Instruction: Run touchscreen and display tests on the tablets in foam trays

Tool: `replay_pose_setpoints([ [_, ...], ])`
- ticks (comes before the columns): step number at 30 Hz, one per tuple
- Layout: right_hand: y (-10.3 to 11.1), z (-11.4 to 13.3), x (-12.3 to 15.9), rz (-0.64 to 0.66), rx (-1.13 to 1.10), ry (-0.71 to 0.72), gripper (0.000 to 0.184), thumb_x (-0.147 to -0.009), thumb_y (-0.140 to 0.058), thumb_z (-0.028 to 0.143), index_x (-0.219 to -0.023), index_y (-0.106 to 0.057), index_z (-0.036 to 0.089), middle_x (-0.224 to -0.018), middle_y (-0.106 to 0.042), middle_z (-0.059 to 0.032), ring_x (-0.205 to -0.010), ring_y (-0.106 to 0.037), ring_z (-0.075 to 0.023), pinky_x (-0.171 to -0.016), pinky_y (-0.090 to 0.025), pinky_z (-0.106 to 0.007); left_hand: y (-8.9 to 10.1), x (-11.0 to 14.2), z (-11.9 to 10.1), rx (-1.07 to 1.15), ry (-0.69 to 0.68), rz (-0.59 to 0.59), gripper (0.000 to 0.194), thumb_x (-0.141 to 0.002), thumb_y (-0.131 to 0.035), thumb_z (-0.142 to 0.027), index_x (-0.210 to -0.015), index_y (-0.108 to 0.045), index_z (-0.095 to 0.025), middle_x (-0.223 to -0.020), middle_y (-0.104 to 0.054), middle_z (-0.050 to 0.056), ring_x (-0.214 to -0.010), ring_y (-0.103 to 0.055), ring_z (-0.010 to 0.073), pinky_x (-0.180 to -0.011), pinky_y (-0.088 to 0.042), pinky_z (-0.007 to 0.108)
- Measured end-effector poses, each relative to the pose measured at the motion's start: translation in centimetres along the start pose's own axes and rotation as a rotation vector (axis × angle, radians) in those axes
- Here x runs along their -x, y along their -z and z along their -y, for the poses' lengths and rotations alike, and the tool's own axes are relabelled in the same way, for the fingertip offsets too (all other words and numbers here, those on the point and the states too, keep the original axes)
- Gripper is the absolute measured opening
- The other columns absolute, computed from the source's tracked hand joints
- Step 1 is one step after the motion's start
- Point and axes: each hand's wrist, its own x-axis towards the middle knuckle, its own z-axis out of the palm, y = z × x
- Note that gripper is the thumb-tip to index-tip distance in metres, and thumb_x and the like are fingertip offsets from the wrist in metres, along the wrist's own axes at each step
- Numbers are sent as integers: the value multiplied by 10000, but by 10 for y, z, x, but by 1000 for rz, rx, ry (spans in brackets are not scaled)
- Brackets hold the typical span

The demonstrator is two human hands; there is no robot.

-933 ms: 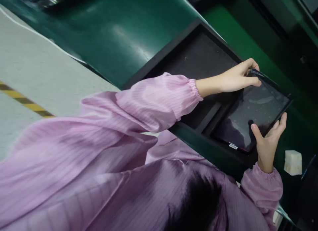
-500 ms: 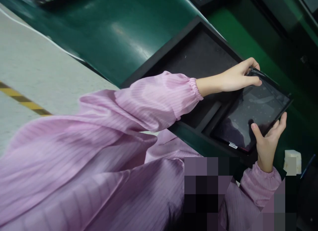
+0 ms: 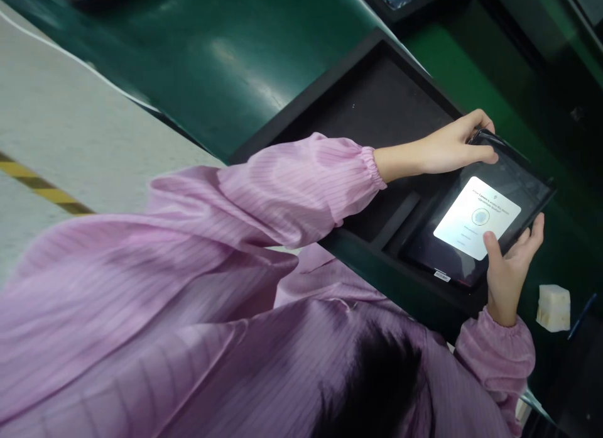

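A black tablet (image 3: 464,262) is held tilted over the right end of a dark tray (image 3: 311,98). Its screen is lit with a white pop-up box (image 3: 459,215) carrying small lines of text and a round picture. My left hand (image 3: 464,146) grips the tablet's upper edge, thumb across the front and fingers curled round the edge. At the lower right edge is my right hand (image 3: 511,271), its fingers along the rim and its thumb over the screen near the box. A small white label (image 3: 441,276) sticks out at the tablet's near edge.
A white block (image 3: 554,308) lies on the green work surface (image 3: 245,54) beside my right wrist. Another dark tray (image 3: 405,7) with a plastic-wrapped thing stands at the top. Yellow-and-black tape (image 3: 42,186) marks the floor at left.
The tablet's screen was dark and now displays the white pop-up box. My right thumb has shifted slightly right and upward over the screen. My left hand keeps its grip nearly unmoved.
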Motion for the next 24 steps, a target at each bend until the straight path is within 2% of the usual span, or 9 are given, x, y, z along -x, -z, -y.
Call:
replay_pose_setpoints([
  [4,2,-1,-1,-7,-132,-11,883,-965,-697,451,-1657,-213,195,-1731,-317,-158,-1564,-412,-253,-1324,-311,-562,0,-1,-1,-3,-14,-11,254,-841,-737,-112,-974,-537,-195,-850,-559,-26,-795,-569,141,-757,-446,287],
  [6,3,-1,-1,-12,-137,-3,840,-968,-672,437,-1647,-243,194,-1717,-348,-155,-1565,-411,-252,-1336,-278,-564,0,-1,-1,-4,-13,-19,257,-830,-745,-114,-965,-542,-194,-846,-548,-28,-780,-548,133,-744,-438,279],
  [9,1,0,-1,7,-81,-10,841,-971,-653,460,-1652,-225,216,-1720,-340,-153,-1558,-420,-260,-1322,-307,-576,0,-1,-3,-4,-5,-20,267,-807,-752,-122,-961,-545,-191,-843,-536,-32,-757,-520,122,-726,-423,274],
  [12,1,1,2,34,-22,-24,909,-958,-674,509,-1664,-179,222,-1738,-289,-169,-1586,-368,-280,-1331,-269,-602,-1,-1,-6,2,8,-12,287,-789,-749,-149,-970,-530,-191,-834,-532,-37,-753,-514,127,-722,-422,282],
  [14,4,-1,3,40,27,-4,1096,-884,-770,529,-1680,-83,219,-1774,-139,-194,-1635,-247,-323,-1333,-204,-647,-2,1,-9,15,31,0,298,-792,-744,-188,-978,-511,-198,-836,-546,-38,-776,-537,139,-742,-437,292],
  [17,11,-11,2,63,172,168,1373,-770,-890,501,-1676,108,238,-1771,76,-218,-1657,-121,-388,-1299,-195,-725,-4,2,-11,20,64,21,292,-815,-734,-255,-982,-499,-204,-838,-563,-37,-804,-557,152,-767,-441,304],
  [20,18,-20,1,117,300,351,1380,-789,-887,479,-1673,150,264,-1764,81,-225,-1657,-106,-407,-1273,-187,-773,-4,1,-10,4,77,26,288,-835,-731,-304,-984,-506,-203,-824,-551,-43,-776,-527,147,-748,-413,310],
  [24,18,-19,3,145,387,408,1352,-820,-866,510,-1684,139,242,-1764,84,-236,-1664,-41,-419,-1279,-156,-775,-4,-1,-7,-15,67,3,254,-849,-719,-291,-971,-515,-203,-821,-530,-45,-778,-493,143,-747,-401,305],
])
